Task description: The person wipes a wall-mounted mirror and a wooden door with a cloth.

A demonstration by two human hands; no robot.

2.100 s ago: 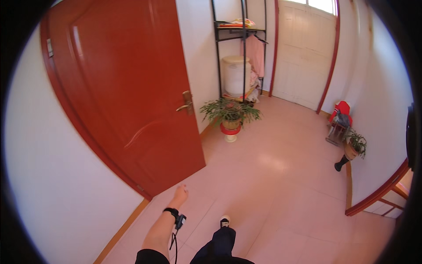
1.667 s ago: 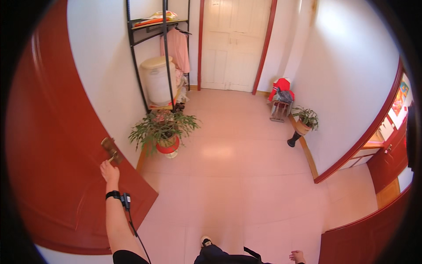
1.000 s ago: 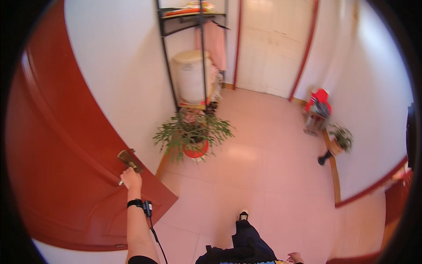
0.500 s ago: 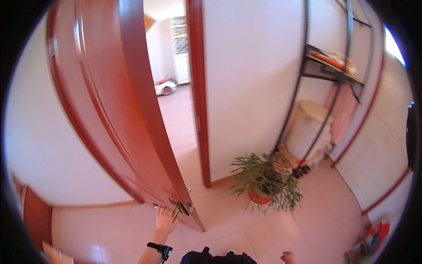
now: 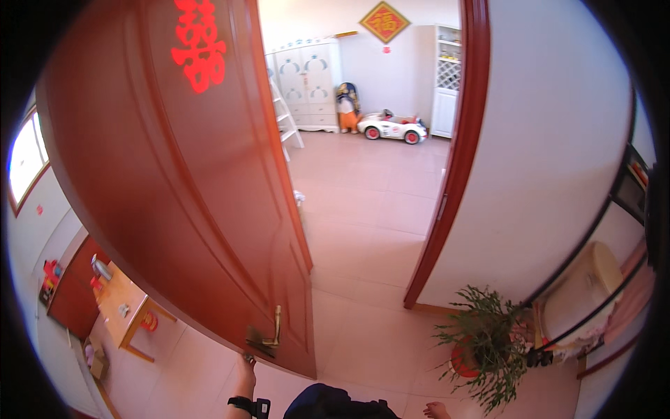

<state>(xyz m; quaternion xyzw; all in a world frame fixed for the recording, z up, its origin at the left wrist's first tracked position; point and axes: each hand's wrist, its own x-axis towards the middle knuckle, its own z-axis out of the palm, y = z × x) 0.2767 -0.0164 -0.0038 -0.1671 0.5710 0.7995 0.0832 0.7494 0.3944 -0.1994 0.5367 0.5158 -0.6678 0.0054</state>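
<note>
A red-brown panelled door (image 5: 174,202) stands swung out on the left, with a red paper cutout high on its face. On this face a brass lever handle (image 5: 276,327) shows near the free edge. My left hand (image 5: 246,370) is at that edge, closed at a bit of brass handle on the door's other side; its fingers are mostly hidden. A black band circles that wrist. At the lower edge, my right hand (image 5: 436,410) holds nothing and is apart from everything, its fingers loosely bent and slightly spread.
The door frame (image 5: 457,174) borders the doorway. Beyond stand a white toy car (image 5: 393,128), a white wardrobe (image 5: 307,80) and a ladder (image 5: 284,119). To the right are a potted plant (image 5: 481,349) and a pale bin (image 5: 586,286); at left, a wooden table (image 5: 125,304).
The door has swung wider, so its other face shows in place of the first. My left hand has slipped mostly behind its edge. My view has turned toward the room beyond.
</note>
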